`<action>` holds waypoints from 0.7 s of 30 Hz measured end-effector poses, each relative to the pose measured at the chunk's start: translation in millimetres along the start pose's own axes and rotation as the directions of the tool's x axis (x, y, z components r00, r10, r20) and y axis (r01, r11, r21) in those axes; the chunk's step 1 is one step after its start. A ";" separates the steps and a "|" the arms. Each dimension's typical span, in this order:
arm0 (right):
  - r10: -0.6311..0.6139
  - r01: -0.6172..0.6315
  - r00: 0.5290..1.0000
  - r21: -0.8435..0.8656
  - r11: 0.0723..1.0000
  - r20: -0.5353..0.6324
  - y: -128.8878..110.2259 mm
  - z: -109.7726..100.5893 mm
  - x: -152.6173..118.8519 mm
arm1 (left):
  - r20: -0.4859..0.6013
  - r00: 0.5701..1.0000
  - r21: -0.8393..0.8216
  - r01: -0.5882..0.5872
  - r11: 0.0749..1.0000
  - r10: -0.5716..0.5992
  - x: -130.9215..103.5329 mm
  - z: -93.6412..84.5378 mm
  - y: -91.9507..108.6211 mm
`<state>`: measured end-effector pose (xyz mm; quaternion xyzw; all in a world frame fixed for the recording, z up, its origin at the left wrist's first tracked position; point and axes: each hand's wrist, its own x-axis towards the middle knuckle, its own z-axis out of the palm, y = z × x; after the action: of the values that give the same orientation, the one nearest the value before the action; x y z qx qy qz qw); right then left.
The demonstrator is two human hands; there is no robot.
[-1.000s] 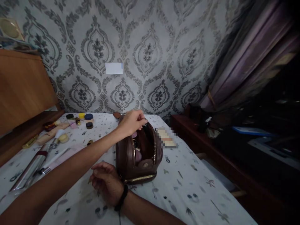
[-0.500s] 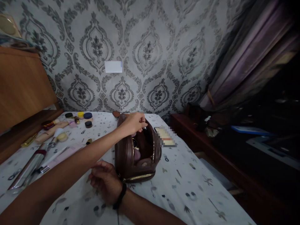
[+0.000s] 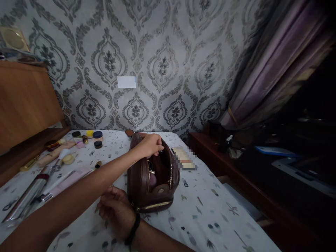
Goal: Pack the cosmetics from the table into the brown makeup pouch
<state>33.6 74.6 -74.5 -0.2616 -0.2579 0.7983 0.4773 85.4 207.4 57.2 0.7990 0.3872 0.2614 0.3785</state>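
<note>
The brown leather bag (image 3: 139, 189) stands unzipped on the patterned white cloth, with a pinkish item (image 3: 152, 179) and small gold-coloured pieces inside. My left hand (image 3: 152, 145) reaches across to the bag's opening, its fingers pinched around a small shiny thing, mostly hidden. Left of the bag, low over the cloth, is my right hand (image 3: 115, 210), with a black band on the wrist. Its fingers are curled in and slightly blurred; whether they hold anything cannot be seen. A small dark and gold item (image 3: 97, 165) lies beyond my left forearm.
Several jars, including a blue-lidded one (image 3: 97, 135), stand at the back left. Tubes and a long silver cylinder (image 3: 26, 199) lie at the left. A partly pixelated phone-like object (image 3: 185, 159) is right of the bag. A wooden cabinet (image 3: 26, 94) borders the left side.
The view has tilted up a little, so the scene sits lower. My left hand stays pinched at the bag's opening; my right hand remains curled beside the bag, with only slight movement.
</note>
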 end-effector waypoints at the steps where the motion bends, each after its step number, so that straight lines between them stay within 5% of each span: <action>1: -0.003 0.003 1.000 -0.001 1.000 0.002 0.5 -0.4 0.2 | 0.001 1.000 -0.002 0.001 1.000 -0.001 0.3 0.2 -0.3; 11: -0.017 0.017 1.000 -0.007 1.000 -0.008 3.0 -2.3 3.7 | 0.012 1.000 -0.024 0.022 0.999 -0.022 2.4 0.5 -4.2; 21: -0.024 0.024 1.000 -0.012 1.000 -0.004 1.3 -2.3 1.0 | -0.026 0.999 0.153 -0.041 0.987 0.045 6.2 -2.6 -11.1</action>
<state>33.9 75.3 -77.2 -0.2630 -0.2648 0.7903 0.4860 82.4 218.1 50.6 0.8298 0.3943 0.2509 0.3051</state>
